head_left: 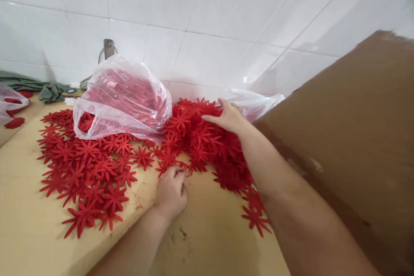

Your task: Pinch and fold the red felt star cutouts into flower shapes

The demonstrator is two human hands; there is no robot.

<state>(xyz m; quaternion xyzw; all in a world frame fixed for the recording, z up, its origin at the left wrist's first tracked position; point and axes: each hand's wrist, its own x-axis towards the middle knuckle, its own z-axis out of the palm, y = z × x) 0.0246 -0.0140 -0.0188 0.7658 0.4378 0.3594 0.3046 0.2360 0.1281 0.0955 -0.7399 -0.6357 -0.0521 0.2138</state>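
Observation:
Red star-shaped flower cutouts with narrow petals lie in two heaps on the table, a left heap [87,168] and a right heap [200,138]. My left hand [171,192] rests low at the front edge of the right heap, its fingers curled closed beside a few red petals; the fingertips are hidden, so what they hold cannot be made out. Over the back of the right heap, my right hand [229,116] reaches with thumb and fingers spread apart and nothing visibly gripped. Between and behind the heaps sits a clear plastic bag [129,99] full of red pieces.
A tall brown board [349,138] stands along the right side. White tiles [207,21] cover the back wall. Another plastic bag [258,102] lies behind my right hand. Dark green cloth [51,92] and a further bag [9,103] are at far left. Red scraps dot the yellowish tabletop [207,224].

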